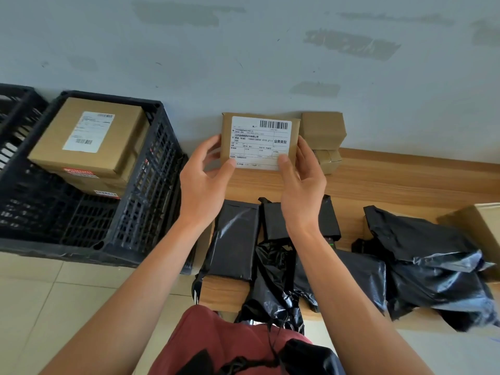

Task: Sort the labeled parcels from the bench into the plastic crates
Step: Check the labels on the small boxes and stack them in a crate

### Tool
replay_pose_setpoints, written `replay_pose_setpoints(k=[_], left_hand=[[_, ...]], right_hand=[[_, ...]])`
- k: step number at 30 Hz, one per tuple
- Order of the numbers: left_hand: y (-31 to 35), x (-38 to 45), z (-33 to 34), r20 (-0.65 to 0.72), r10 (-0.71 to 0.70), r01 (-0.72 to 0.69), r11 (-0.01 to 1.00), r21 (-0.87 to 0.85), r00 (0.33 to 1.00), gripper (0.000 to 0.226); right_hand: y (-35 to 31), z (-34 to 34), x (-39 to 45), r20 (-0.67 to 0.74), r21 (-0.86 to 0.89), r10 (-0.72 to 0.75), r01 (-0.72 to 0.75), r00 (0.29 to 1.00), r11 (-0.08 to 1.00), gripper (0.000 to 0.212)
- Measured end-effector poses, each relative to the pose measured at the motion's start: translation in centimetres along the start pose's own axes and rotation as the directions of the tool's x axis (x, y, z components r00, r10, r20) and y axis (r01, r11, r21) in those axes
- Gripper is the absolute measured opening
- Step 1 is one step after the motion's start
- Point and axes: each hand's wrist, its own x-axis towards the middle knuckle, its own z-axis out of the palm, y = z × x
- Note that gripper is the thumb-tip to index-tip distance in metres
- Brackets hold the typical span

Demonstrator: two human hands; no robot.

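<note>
above the worktop (pixel 392 182) at twelve o'clock, we pinch the labeled parcel (pixel 259 140) by its side edges between our left hand (pixel 204 177) and right hand (pixel 301 182), and this light edge grip could slip while swinging toward the crate (pixel 151 169) at nine o'clock.

Both bare forearms reach forward, left hand (pixel 203 180) and right hand (pixel 301 185) raised, palms facing in, thumbs and fingers pinching a parcel (pixel 259 140) between them.
</note>
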Motion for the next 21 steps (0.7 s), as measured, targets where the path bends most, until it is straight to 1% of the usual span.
replay_pose_setpoints(k=[4,7,11,15,21], left_hand=[[0.4,-0.3,-0.1,-0.001,0.004,-0.004,1.000,-0.030,1.000,0.052],[0.5,-0.4,0.0,0.007,0.015,-0.015,1.000,-0.012,1.000,0.052],[0.2,-0.3,-0.3,0.016,-0.010,0.010,1.000,-0.014,1.000,0.052],[0.1,-0.5,-1.1,-0.020,-0.031,0.030,0.999,-0.022,0.999,0.052],[-0.2,-1.2,-4.0,-0.100,-0.041,0.038,0.999,-0.039,0.994,0.051]], right_hand=[[0.1,-0.2,0.0,-0.001,-0.029,-0.009,0.009,1.000,1.000,0.053],[0.2,-0.4,0.1,0.000,-0.038,-0.005,0.005,1.000,0.999,0.050],[0.5,-0.3,0.0,0.016,-0.030,-0.001,0.001,1.000,1.000,0.049],[0.6,0.4,-0.4,0.041,-0.036,-0.007,0.008,0.999,0.999,0.046],[1.0,3.4,-1.3,0.122,-0.079,-0.042,0.052,0.992,0.996,0.043]])
